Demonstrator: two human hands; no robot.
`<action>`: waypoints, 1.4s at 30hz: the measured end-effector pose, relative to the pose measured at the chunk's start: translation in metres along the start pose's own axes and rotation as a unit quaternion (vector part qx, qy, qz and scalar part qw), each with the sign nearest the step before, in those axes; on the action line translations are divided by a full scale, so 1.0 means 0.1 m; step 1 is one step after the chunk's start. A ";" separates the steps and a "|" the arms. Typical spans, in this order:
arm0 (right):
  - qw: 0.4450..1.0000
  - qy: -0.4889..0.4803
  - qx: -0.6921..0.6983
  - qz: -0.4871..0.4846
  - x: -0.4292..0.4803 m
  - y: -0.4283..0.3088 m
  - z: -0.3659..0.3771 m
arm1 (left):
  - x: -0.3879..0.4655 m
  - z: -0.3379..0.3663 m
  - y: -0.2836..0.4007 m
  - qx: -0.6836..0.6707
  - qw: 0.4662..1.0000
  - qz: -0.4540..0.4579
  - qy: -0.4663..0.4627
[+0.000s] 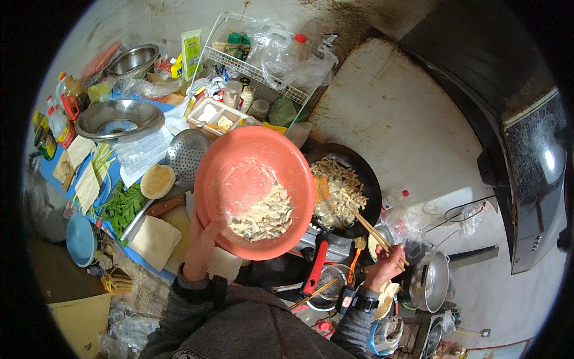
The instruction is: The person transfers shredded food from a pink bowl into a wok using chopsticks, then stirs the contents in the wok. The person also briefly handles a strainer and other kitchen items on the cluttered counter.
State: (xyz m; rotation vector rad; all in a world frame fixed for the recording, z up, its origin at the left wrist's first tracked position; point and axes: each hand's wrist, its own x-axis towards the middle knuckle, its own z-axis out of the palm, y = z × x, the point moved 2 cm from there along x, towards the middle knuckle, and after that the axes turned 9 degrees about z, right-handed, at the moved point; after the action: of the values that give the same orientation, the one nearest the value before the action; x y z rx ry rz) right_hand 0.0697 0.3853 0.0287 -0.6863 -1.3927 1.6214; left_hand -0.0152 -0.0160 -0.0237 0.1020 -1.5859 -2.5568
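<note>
My left hand (202,244) grips the near left rim of an orange-pink plastic basin (242,152), its thumb over the edge. Batter-coated strips (269,215) lie in the basin's lower right part. Beside it, partly covered by the basin, is a black frying pan (372,179) with a red handle (317,264), holding many battered pieces (336,193) in what looks like bubbling oil. My right hand (388,264) holds wooden chopsticks (374,233), whose tips reach the food at the pan's near right side.
Left on a blue-covered table are a perforated steel skimmer (186,155), flatbread (158,181), a wooden-handled knife (166,206), green leaves (123,206) and a steel bowl (148,119). A wire rack (255,67) stands behind. A steel pot (437,280) is at right, below a range hood (533,179).
</note>
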 end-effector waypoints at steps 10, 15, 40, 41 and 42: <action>0.994 -0.028 -0.105 0.005 0.11 0.61 0.12 | -0.02 -0.01 0.04 -0.042 0.999 0.003 0.014; 0.993 -0.014 -0.116 0.000 0.06 0.44 0.10 | -0.02 -0.04 0.03 -0.038 0.999 -0.001 0.013; 0.993 -0.017 -0.111 -0.036 -0.05 0.18 0.21 | 0.00 -0.07 -0.02 -0.038 0.999 -0.004 0.011; 0.993 -0.014 -0.110 -0.035 -0.06 0.16 0.22 | 0.00 -0.07 -0.02 -0.015 1.000 -0.003 0.006; 0.993 -0.011 -0.108 -0.035 -0.09 0.13 0.22 | 0.01 -0.07 -0.02 -0.001 1.000 -0.001 0.000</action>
State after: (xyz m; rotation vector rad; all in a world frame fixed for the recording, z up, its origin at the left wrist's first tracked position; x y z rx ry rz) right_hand 0.0524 0.3671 0.0199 -0.7375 -1.6061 1.4413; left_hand -0.0157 -0.0215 -0.0289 0.1031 -1.5835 -2.5602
